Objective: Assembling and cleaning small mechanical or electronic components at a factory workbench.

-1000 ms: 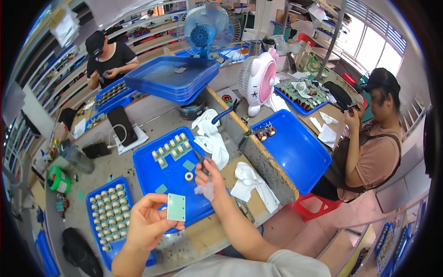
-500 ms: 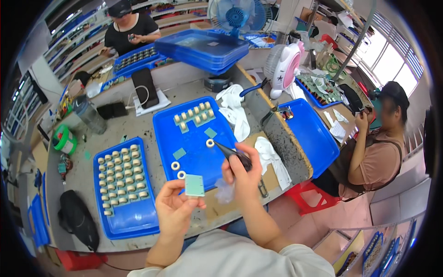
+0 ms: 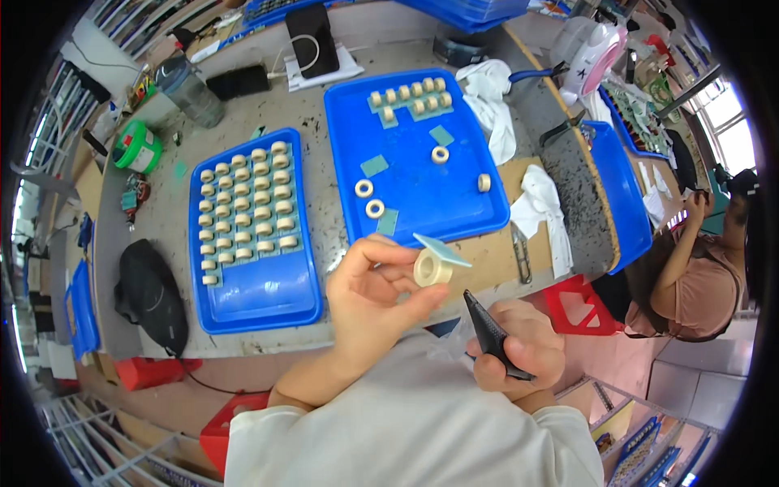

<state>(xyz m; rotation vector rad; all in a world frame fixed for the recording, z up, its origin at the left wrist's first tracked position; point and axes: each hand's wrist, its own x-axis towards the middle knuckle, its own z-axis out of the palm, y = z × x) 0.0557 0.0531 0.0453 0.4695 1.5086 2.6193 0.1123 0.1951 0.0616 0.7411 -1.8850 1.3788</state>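
My left hand [image 3: 365,284] pinches a cream ring [image 3: 436,274] between thumb and fingers. Against the ring's upper side lies a small pale green board [image 3: 443,249], tilted. In my right hand [image 3: 535,345] is a black cone-shaped squeeze bag [image 3: 489,331], its narrow tip pointing up toward the ring but apart from it. Clear crumpled plastic [image 3: 454,345] shows beside it. Beyond my hands, a blue tray [image 3: 422,207] carries loose rings [image 3: 439,154], bare green boards [image 3: 374,166] and, at its far end, boards with rings on them [image 3: 419,105].
Left of it, a second blue tray [image 3: 256,300] holds rows of ringed boards. A black bag [image 3: 148,296], green tub [image 3: 138,148] and jug [image 3: 188,93] stand farther left. White cloths [image 3: 540,199] and a metal tool [image 3: 521,256] lie right. A person [image 3: 702,276] sits beyond the partition [image 3: 560,162].
Both hands have come nearer my body, and the view has tilted down. The board in my left hand has turned from facing me to edge-on, exposing the ring under it.
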